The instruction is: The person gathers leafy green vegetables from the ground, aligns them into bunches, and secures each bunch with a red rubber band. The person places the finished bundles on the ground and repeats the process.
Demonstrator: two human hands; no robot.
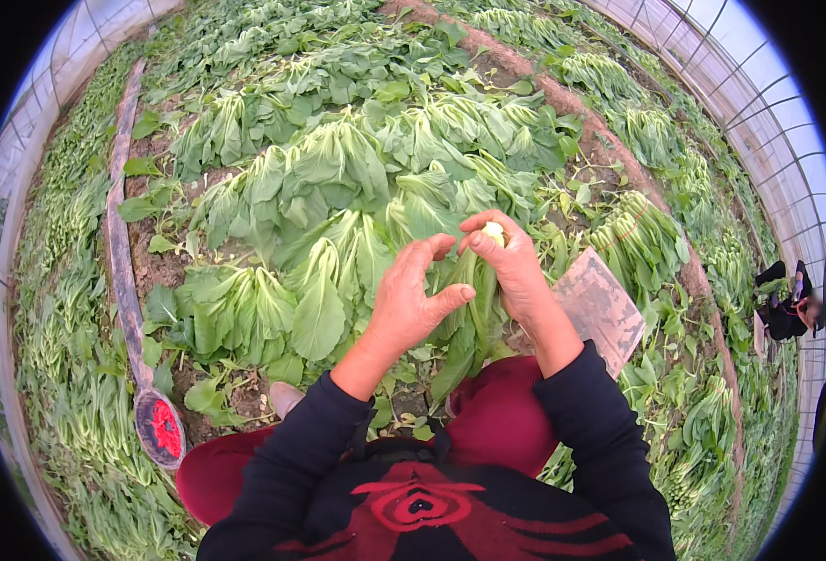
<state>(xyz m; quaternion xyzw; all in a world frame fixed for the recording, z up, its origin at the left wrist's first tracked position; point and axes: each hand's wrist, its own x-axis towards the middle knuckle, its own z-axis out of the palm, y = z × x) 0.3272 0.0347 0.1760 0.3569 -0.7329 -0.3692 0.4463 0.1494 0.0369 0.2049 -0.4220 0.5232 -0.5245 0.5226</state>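
My right hand (511, 263) is closed around the pale base of a leafy green plant (460, 336), whose leaves hang down below it. Just to the left, my left hand (416, 294) is held with its fingers and thumb apart, holding nothing. Cut leafy greens (321, 301) lie in front of both hands, their pale stem ends upward and their leaves spread over the ground. A flat board with a mottled surface (602, 308) is beside my right forearm, partly hidden by it.
A bowl of red ties or strips (166, 428) sits left of my knee, by a long narrow strip (122, 252). Bundled greens (641, 235) lie at the right, beside a brown strip of soil (581, 105). Another person (788, 305) is at the far right. Plastic greenhouse walls (781, 126) curve around.
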